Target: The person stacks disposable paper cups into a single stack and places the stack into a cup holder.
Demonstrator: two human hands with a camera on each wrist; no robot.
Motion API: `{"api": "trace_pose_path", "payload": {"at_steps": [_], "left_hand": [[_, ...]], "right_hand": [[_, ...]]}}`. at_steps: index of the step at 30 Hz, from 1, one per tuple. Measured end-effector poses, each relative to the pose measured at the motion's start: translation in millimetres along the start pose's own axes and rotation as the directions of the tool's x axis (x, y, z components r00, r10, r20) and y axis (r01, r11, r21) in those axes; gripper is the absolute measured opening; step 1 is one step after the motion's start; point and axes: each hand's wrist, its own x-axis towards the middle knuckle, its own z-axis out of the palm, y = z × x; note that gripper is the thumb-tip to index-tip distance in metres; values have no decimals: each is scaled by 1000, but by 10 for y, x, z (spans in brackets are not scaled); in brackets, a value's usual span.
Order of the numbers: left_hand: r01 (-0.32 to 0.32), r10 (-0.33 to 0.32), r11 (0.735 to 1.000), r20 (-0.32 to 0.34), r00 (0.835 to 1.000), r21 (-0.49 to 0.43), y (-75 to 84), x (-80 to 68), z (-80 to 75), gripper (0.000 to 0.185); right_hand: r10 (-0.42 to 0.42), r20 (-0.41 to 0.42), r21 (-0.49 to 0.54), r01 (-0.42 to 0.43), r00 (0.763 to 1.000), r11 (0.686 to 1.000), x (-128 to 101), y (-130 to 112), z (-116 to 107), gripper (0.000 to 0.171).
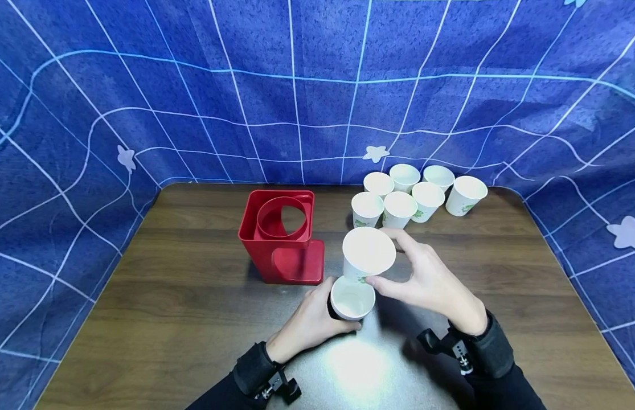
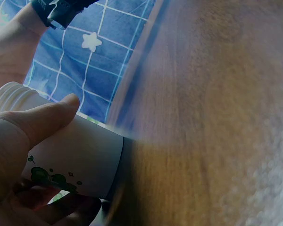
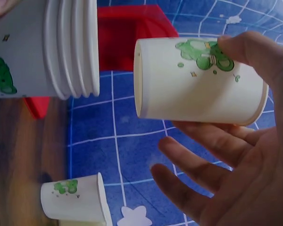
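My left hand grips a nested stack of white paper cups, thumb on one side and fingers on the other. Several stacked rims show in the right wrist view, and a green print marks the outer cup. My right hand holds a single white paper cup near its rim between thumb and fingers. That cup is held above the stack, and a gap separates the two in the right wrist view. The right hand's other fingers are spread away from the cup.
A red holder with a round ring stands left of the hands. Several upright white paper cups are grouped at the back right of the wooden table. A blue grid-patterned cloth hangs behind the table.
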Motion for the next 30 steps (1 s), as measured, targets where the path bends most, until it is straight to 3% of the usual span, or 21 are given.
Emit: {"api": "trace_pose_path", "payload": {"at_steps": [12, 30], "left_hand": [[47, -47, 999, 15, 999, -22, 19, 2, -1, 78], [6, -5, 999, 14, 1000, -41, 19, 12, -2, 84]], "right_hand": [[-8, 140, 7, 7, 990, 1000, -2, 29, 53, 69], [29, 277, 16, -35, 960, 999, -31, 25, 53, 66]]}}
